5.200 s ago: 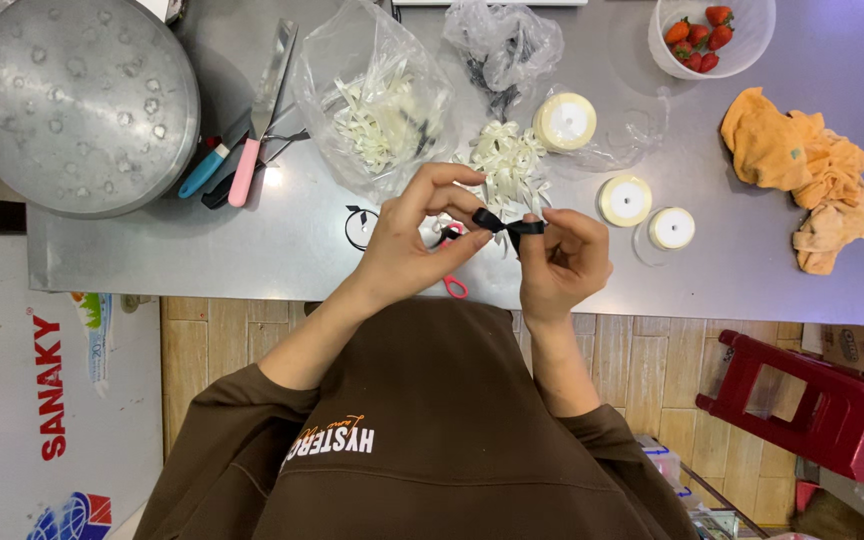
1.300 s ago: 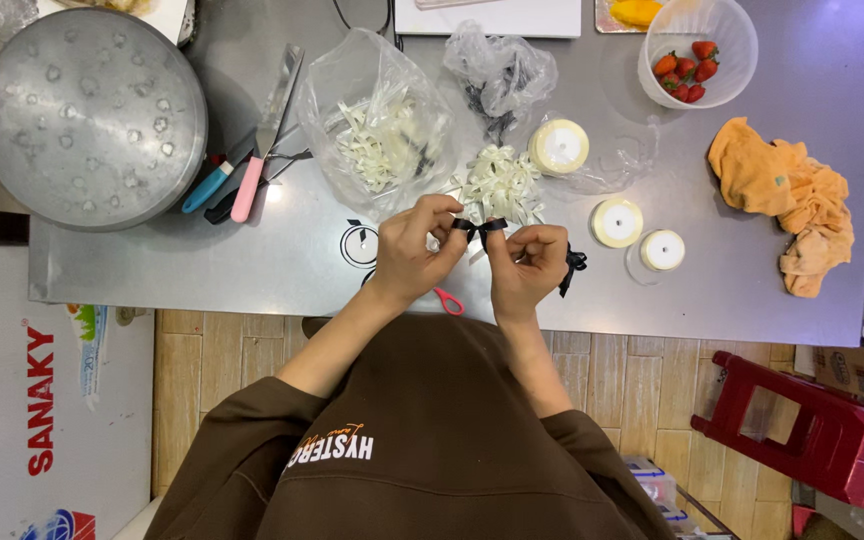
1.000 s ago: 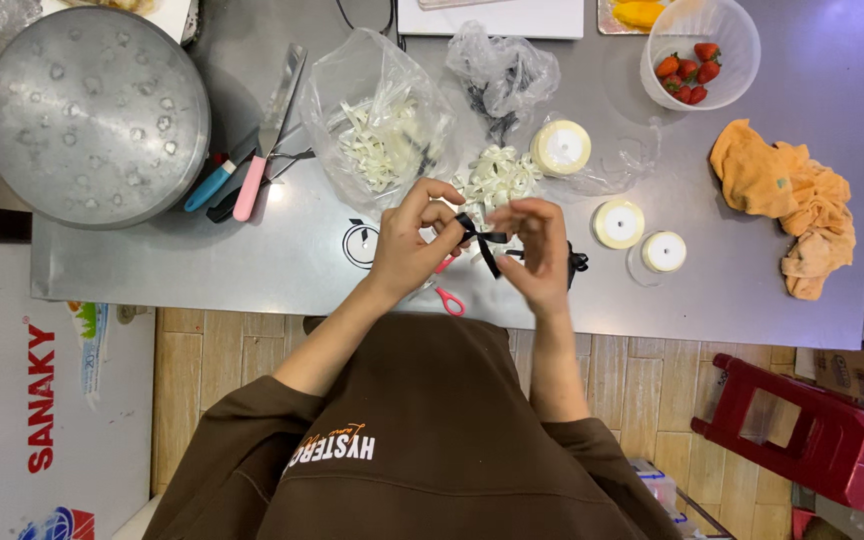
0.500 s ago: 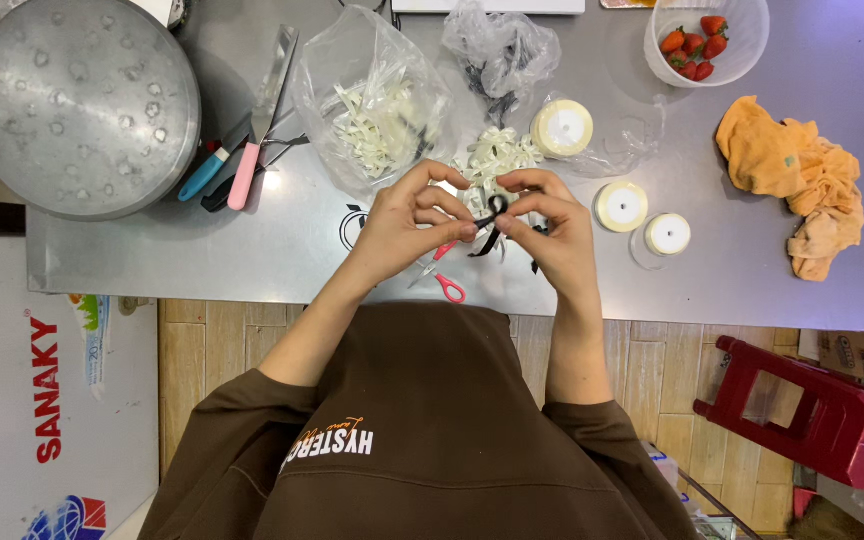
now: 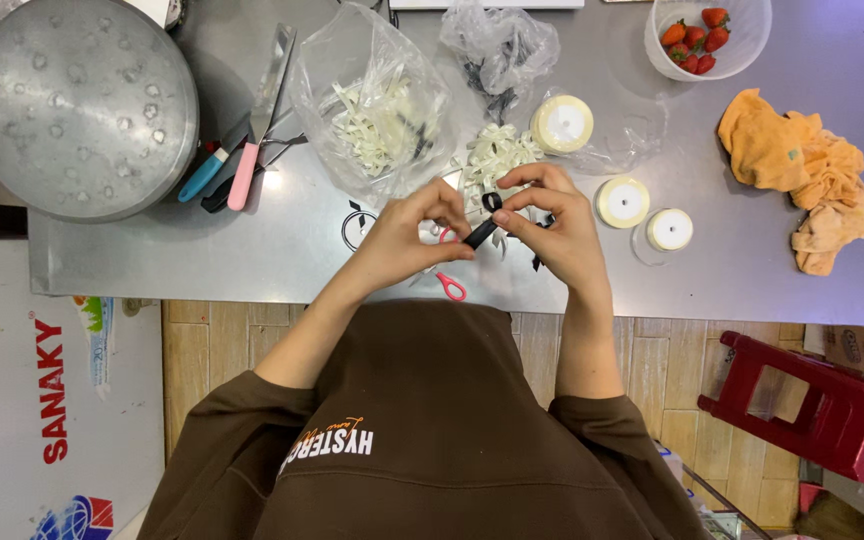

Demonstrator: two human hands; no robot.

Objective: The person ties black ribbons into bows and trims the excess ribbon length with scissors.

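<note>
Worktop (image 5: pixel 252 255): brushed metal, dull sheen. Round lid (image 5: pixel 77 105): matt grey metal, dimpled; bags (image 5: pixel 372 100) thin clear glossy plastic. Black ribbon (image 5: pixel 482 232) in hands smooth; orange cloth (image 5: pixel 792 165) soft, crumpled; floor (image 5: pixel 222 340) wood planks.

**A small craft workspace in a home or shop corner**

A steel-topped table (image 5: pixel 252 250) stands on wood-plank flooring (image 5: pixel 212 340). Spread across it are rolls of cream ribbon (image 5: pixel 563 123), a clear bag of ribbon cuttings (image 5: pixel 382 110), a pile of finished cream bows (image 5: pixel 497 155) and knives (image 5: pixel 257 120). A bowl of strawberries (image 5: pixel 697 40), a large metal pot lid (image 5: pixel 77 105) and a red plastic stool (image 5: pixel 822 410) give it a domestic feel.
</note>
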